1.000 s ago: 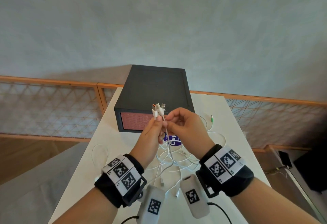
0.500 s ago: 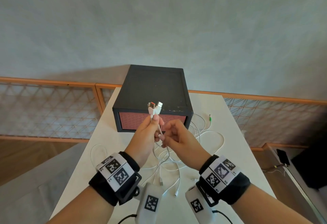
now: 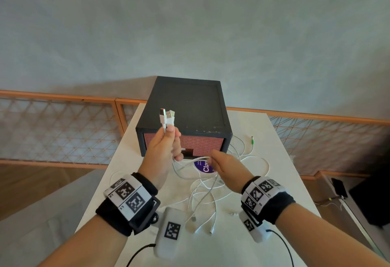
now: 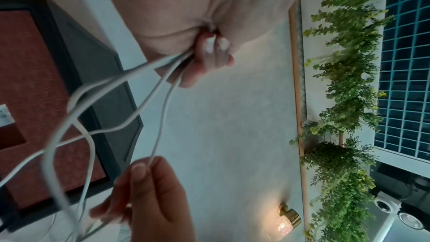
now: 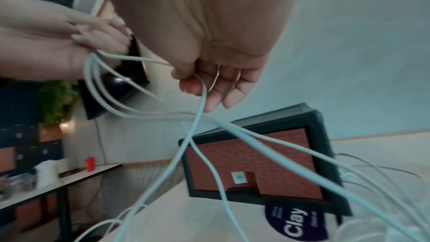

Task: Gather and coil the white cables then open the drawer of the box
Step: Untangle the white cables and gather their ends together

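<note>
Head view, frame centre: left hand (image 3: 162, 152) grips smooth white cables (image 3: 202, 193), plugs upward; right hand (image 3: 225, 166) pinches one strand. Matte black box (image 3: 190, 106), woven red drawer (image 3: 200, 143) partly hidden behind hands.

White table (image 3: 274, 140), purple round sticker (image 3: 203, 166), orange mesh railing (image 3: 59, 127), hanging green plants (image 4: 344, 98)
</note>
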`<move>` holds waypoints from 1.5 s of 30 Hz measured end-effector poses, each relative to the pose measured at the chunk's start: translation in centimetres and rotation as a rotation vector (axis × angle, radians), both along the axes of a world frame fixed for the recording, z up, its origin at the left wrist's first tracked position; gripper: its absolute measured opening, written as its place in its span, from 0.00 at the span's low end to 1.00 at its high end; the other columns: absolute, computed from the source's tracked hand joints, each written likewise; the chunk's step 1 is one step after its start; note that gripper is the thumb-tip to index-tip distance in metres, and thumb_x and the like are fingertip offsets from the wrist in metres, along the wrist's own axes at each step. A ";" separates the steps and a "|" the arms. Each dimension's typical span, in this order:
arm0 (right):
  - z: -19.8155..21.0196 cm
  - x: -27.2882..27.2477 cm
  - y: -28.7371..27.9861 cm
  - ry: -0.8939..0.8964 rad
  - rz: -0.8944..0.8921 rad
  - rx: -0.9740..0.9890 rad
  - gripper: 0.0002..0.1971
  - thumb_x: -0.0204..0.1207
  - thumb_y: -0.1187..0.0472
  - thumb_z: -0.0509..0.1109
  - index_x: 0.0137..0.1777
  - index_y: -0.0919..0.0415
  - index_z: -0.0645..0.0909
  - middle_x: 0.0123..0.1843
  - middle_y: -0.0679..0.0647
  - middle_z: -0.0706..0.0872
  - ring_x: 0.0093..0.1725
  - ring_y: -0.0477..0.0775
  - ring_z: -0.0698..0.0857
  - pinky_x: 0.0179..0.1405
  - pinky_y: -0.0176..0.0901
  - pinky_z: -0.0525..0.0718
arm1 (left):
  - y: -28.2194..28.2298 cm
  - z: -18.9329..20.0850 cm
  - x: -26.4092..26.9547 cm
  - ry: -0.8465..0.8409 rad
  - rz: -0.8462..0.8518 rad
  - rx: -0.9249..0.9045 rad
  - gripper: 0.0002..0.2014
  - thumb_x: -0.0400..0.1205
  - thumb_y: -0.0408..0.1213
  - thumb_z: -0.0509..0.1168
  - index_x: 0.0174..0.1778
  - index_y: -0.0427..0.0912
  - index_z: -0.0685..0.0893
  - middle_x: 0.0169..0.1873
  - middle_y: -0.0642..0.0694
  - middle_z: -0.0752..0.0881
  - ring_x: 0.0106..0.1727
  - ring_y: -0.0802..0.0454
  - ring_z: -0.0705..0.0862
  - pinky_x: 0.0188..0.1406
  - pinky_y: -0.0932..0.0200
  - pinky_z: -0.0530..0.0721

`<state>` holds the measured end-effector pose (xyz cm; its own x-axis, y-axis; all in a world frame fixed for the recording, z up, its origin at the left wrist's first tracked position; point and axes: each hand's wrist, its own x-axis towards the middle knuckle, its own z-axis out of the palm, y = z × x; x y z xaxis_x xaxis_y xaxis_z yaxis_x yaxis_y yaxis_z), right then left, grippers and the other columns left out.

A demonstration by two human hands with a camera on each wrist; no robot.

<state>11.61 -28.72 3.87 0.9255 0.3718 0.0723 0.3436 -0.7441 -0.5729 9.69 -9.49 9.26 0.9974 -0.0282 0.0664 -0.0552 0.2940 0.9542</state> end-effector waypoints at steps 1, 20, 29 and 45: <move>-0.2 0.6 -0.5 -0.005 -0.044 -0.022 0.11 0.85 0.59 0.54 0.41 0.58 0.70 0.38 0.52 0.80 0.37 0.54 0.77 0.36 0.42 0.74 | 0.3 0.2 0.1 0.000 0.004 0.000 0.16 0.88 0.45 0.49 0.38 0.45 0.74 0.20 0.55 0.65 0.22 0.58 0.63 0.25 0.61 0.68; 2.8 5.1 -7.0 -0.188 -0.476 0.089 0.16 0.84 0.51 0.53 0.48 0.53 0.82 0.36 0.51 0.84 0.36 0.54 0.81 0.37 0.43 0.75 | 3.5 0.0 0.1 -0.024 0.119 0.073 0.16 0.88 0.45 0.49 0.36 0.45 0.73 0.19 0.57 0.65 0.19 0.60 0.60 0.16 0.68 0.62; 8.5 5.3 -5.5 -0.789 -0.316 -0.009 0.18 0.81 0.64 0.57 0.67 0.52 0.79 0.61 0.59 0.79 0.60 0.60 0.76 0.59 0.37 0.67 | 2.8 -0.3 0.4 -0.012 0.116 0.111 0.16 0.88 0.45 0.50 0.37 0.45 0.74 0.18 0.58 0.65 0.19 0.61 0.60 0.16 0.69 0.63; 5.4 1.5 -2.4 -0.126 0.006 0.012 0.01 0.70 0.62 0.76 0.40 0.55 0.88 0.38 0.47 0.89 0.38 0.43 0.85 0.41 0.38 0.82 | -0.7 -0.9 -1.0 0.015 0.014 0.533 0.21 0.74 0.48 0.72 0.47 0.44 0.66 0.34 0.54 0.67 0.32 0.60 0.67 0.27 0.71 0.73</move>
<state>13.10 -31.16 9.28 0.9068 0.3752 0.1921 0.4174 -0.7353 -0.5340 8.70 -10.17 8.39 0.9986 -0.0408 0.0327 -0.0413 -0.2321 0.9718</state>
